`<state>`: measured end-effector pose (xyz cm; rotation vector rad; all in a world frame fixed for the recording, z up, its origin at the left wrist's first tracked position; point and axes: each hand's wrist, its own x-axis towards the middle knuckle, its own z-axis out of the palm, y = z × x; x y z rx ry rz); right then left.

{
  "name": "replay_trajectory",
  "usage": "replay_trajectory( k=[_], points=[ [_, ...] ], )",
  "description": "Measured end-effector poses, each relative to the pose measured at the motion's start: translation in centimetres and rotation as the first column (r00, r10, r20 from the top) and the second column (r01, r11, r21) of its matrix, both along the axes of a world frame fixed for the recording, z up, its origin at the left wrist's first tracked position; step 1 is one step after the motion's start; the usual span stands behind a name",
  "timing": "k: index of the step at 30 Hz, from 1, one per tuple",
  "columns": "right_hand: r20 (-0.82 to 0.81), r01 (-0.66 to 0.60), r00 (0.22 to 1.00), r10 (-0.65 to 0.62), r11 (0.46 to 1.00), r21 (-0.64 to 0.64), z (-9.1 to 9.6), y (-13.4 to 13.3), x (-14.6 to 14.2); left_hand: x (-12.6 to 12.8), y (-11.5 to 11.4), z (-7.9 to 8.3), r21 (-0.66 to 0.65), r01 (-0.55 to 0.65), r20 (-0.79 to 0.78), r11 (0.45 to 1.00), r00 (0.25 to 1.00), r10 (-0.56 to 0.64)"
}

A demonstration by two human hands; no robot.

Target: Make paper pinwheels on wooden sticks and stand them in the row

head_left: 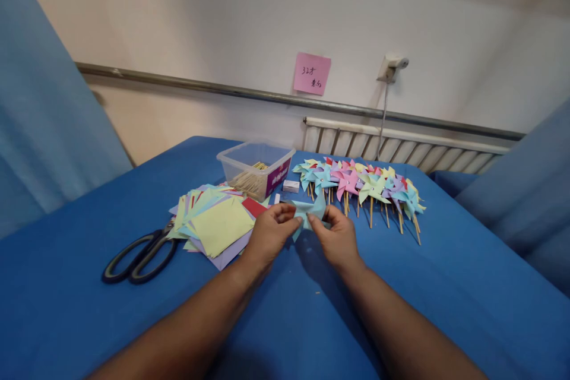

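Between my two hands is a light blue paper pinwheel (314, 208), raised a little above the blue cloth. My left hand (275, 227) grips its left side, thumb on the front. On the other side, my right hand (336, 234) pinches it with the thumb near the middle of the paper. Its pointed blades stick out above and below my fingers. No stick shows on it; its back is hidden. Left of my hands lies a loose pile of coloured paper sheets (222, 219), yellow on top, with black-handled scissors (145, 255) partly under its edge.
A clear plastic box (252, 157) with thin wooden sticks (252, 180) stands behind the paper. Near it is a small white box (291, 186). Several finished pinwheels on sticks (371, 186) lie in a row at the back right. A radiator (347, 139) and metal rail (231, 91) line the wall.
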<state>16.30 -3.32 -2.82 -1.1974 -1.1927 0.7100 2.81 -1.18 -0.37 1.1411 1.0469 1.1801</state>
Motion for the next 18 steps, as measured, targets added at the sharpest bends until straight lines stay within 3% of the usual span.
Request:
replay_trajectory(
  k=[2,4,9,13,18],
  points=[
    [0.140,0.090,0.985,-0.098,0.994,0.063,-0.1,0.1,0.5,-0.1,0.3,-0.4,0.076,-0.118,-0.028,0.990,0.992,0.121],
    [0.285,0.158,0.937,-0.203,0.972,0.173,-0.1,0.2,0.9,-0.1,0.3,-0.6,0.143,-0.131,-0.085,0.981,0.986,0.144],
    [0.574,0.128,0.737,-0.356,0.908,0.399,0.1,0.3,1.1,0.7,-0.7,-0.7,0.134,0.132,-0.037,0.982,0.991,-0.128],
    [0.704,0.055,0.606,-0.369,0.903,0.426,0.3,0.3,0.9,1.1,-1.2,-0.5,0.092,0.106,0.072,0.990,0.991,-0.113],
    [0.780,-0.015,0.518,-0.351,0.908,0.419,0.6,-0.1,0.4,0.8,-0.8,-0.4,0.029,0.143,0.188,0.989,0.971,-0.146]
  ],
)
